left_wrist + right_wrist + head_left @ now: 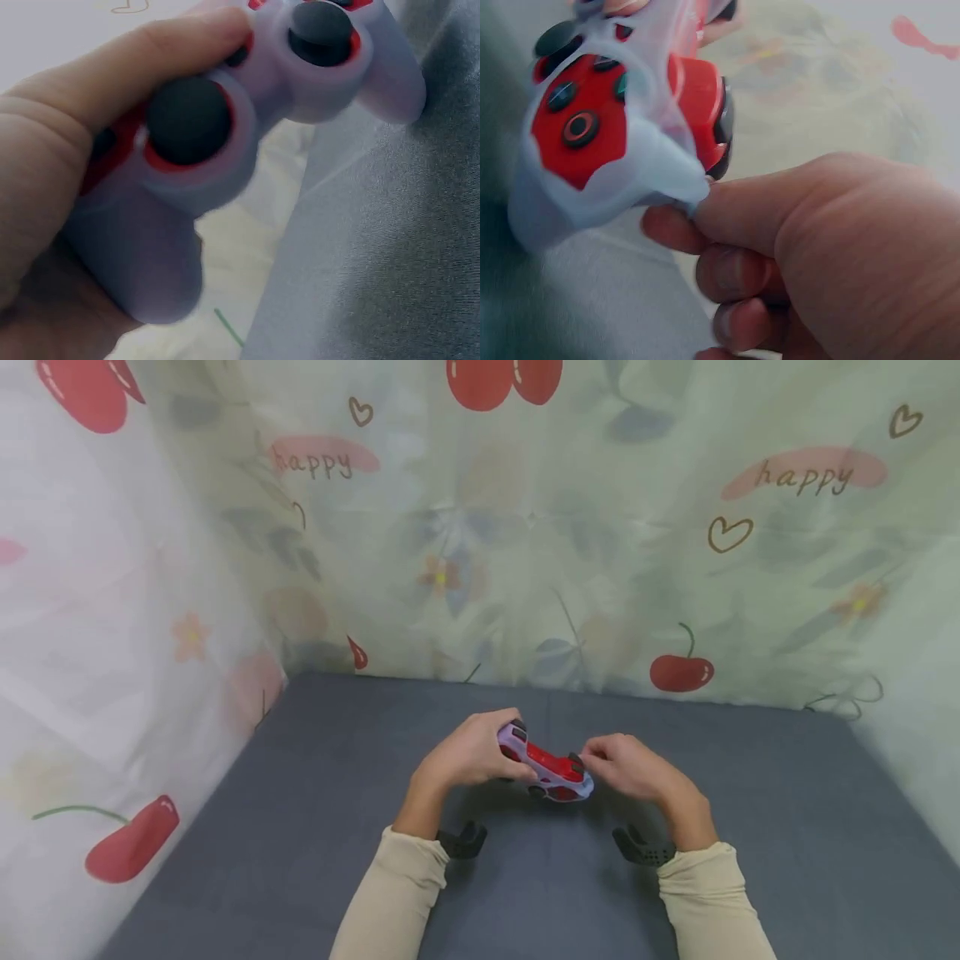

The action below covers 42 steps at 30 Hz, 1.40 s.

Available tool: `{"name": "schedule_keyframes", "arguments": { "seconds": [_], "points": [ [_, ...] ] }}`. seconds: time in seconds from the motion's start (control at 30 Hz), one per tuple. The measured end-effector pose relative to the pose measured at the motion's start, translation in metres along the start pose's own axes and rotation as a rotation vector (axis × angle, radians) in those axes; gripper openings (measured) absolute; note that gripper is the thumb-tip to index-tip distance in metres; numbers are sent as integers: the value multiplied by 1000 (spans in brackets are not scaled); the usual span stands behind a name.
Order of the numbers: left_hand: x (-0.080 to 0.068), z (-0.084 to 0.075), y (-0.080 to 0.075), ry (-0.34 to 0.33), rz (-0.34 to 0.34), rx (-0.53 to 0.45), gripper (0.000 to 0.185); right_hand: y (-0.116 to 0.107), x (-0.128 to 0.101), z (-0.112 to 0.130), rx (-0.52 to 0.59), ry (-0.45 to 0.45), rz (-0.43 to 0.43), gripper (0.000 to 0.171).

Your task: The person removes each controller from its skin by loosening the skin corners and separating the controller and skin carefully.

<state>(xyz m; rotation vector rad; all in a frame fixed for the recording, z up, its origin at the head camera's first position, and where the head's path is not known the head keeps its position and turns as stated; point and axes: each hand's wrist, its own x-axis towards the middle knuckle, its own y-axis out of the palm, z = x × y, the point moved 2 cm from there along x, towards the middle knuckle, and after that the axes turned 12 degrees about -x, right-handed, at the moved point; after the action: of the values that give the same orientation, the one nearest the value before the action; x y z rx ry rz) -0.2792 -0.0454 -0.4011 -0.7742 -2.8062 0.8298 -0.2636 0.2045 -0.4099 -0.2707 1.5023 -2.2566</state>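
A red game controller (551, 763) is tilted above the dark table, partly wrapped in a translucent pale silicone cover (641, 169). My left hand (477, 750) grips its left end, the thumb lying across the front beside a black thumbstick (189, 120) in the left wrist view. At the other end, my right hand (630, 767) pinches the edge of the cover between thumb and index finger. The cover is pulled off the red shoulder part (696, 101) there, while it still surrounds the round face buttons (580, 129). Both thumbsticks poke through the cover.
A dark grey cloth (360, 877) covers the table. Behind it hangs a pale curtain (525, 568) printed with cherries and the word happy, and similar sheets stand at the left and right sides. Black straps with camera mounts (645, 846) sit on the wrists.
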Motion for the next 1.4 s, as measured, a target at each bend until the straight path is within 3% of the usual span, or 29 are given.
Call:
{"name": "schedule_keyframes", "arguments": {
  "seconds": [0.17,0.3,0.6,0.77,0.93,1.17,1.4],
  "points": [
    [-4,-6,-4,44,-53,-131,46,-2,-11,0,220,94,-27,22],
    [-8,-11,-7,48,-98,-216,48,-9,-15,8,300,79,-119,26],
    [-13,-9,-9,82,-245,-377,46,-18,-24,22,324,50,-320,35],
    [-12,-11,-10,105,-283,-463,48,-17,-26,28,358,-15,-451,27],
    [-11,-13,-12,118,-342,-502,50,-15,-24,41,337,53,-607,25],
    [-11,-17,-13,142,-403,-522,47,-13,-21,42,378,120,-626,26],
    [-10,-19,-15,175,-443,-546,44,-15,-22,49,421,161,-734,27]
  ]
}}
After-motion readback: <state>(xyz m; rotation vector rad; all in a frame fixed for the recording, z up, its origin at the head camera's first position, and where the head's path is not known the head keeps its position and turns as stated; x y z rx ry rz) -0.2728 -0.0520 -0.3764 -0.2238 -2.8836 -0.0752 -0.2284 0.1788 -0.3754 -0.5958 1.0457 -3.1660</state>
